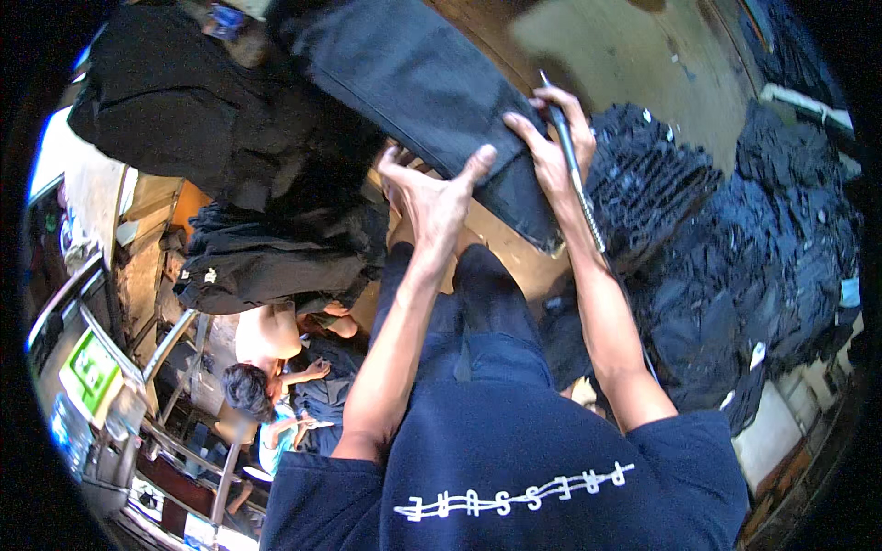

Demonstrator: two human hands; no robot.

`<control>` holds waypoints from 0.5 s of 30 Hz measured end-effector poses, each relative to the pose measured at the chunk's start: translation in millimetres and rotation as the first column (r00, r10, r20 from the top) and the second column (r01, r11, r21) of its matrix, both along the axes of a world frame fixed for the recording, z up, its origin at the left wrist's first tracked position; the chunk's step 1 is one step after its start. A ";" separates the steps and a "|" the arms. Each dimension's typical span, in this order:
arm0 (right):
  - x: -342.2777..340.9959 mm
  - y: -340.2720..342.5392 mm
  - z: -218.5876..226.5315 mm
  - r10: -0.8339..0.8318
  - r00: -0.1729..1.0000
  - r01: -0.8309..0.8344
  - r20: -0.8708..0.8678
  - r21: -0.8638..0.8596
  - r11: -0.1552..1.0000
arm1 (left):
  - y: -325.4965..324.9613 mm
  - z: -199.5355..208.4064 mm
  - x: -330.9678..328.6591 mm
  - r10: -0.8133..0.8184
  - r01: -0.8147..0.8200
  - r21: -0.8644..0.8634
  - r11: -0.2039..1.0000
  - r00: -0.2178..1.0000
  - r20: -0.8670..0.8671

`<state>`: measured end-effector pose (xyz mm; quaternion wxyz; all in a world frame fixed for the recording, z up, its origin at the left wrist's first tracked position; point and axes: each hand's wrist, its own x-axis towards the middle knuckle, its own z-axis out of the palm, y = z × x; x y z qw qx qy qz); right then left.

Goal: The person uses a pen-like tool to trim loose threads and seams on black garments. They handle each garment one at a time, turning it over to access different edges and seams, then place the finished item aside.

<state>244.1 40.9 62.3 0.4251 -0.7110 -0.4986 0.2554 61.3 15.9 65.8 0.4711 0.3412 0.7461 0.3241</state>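
Observation:
A dark denim trouser leg (395,78) lies slantwise across the wooden table in front of me, its lower end pointing toward me. My left hand (427,202) is at its near left edge, thumb stretched out and fingers apart, with some fingertips hidden by the cloth. Between the fingers of my right hand (554,165) is a slim black pen-shaped handpiece (561,129) with a thin metal tip pointing away from me. A spring-wrapped cable runs from it back along my forearm. The right thumb reaches toward the leg's right edge.
Black garments (165,101) are heaped at the left, and a darker bundle (276,257) hangs nearer. Crumpled dark clothes (735,266) are piled high on the right. The wooden tabletop (634,55) shows at the far right. Other people (253,390) sit working at lower left.

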 end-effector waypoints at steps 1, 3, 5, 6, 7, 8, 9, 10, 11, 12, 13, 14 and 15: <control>-0.8 0.8 -1.7 0.018 0.999 -0.018 0.048 0.020 1.000 | -7.8 -3.5 2.5 -0.010 0.009 0.032 0.999 0.999 0.031; 0.2 -0.5 -2.8 0.020 0.997 -0.024 0.077 0.045 0.999 | -10.2 -8.5 -5.1 -0.121 0.128 0.143 0.981 0.991 -0.054; 2.5 -1.7 -2.7 0.024 0.997 -0.029 0.071 0.061 0.998 | -10.3 -7.9 -15.1 -0.164 0.179 0.147 0.973 0.980 -0.112; 3.3 -1.7 -3.2 0.029 0.998 -0.032 0.051 0.063 0.998 | -11.4 -5.7 -22.5 -0.223 0.205 0.126 0.970 0.964 0.143; 5.4 -1.5 -4.0 0.043 0.998 -0.045 0.036 0.071 0.996 | -13.1 -3.5 -26.0 -0.162 0.137 0.092 0.986 0.906 0.390; 6.4 -1.2 -5.3 0.037 0.999 -0.039 0.024 0.075 0.996 | -14.6 -1.5 -30.0 -0.173 0.152 0.083 0.985 0.902 0.395; 8.8 -1.7 -6.3 0.068 0.997 -0.071 0.048 0.065 0.995 | -17.0 1.0 -32.3 -0.163 0.153 0.055 0.987 0.910 0.380; 9.3 -2.1 -8.3 0.038 0.999 -0.037 -0.024 0.024 0.999 | -18.9 3.0 -33.5 -0.164 0.138 0.091 0.986 0.871 0.463; 9.9 -2.3 -10.0 0.030 0.995 -0.028 -0.091 0.019 0.999 | -20.3 4.9 -33.6 -0.163 0.131 0.099 0.986 0.873 0.459; 11.1 -3.2 -11.6 0.021 0.997 -0.021 -0.080 -0.002 1.000 | -21.3 7.2 -33.1 -0.183 0.140 0.126 0.982 0.863 0.470; 11.3 -3.4 -12.6 0.022 0.998 -0.022 -0.059 0.013 1.000 | -20.7 8.6 -31.4 -0.179 0.140 0.118 0.983 0.863 0.473; 11.3 -4.4 -13.8 0.024 0.999 -0.023 -0.039 0.020 1.000 | -21.2 10.7 -27.9 -0.150 0.133 0.069 0.989 0.884 0.443; 10.7 -4.7 -14.0 0.027 1.000 -0.027 -0.013 0.034 0.999 | -20.2 12.4 -24.6 -0.155 0.133 0.081 0.988 0.870 0.468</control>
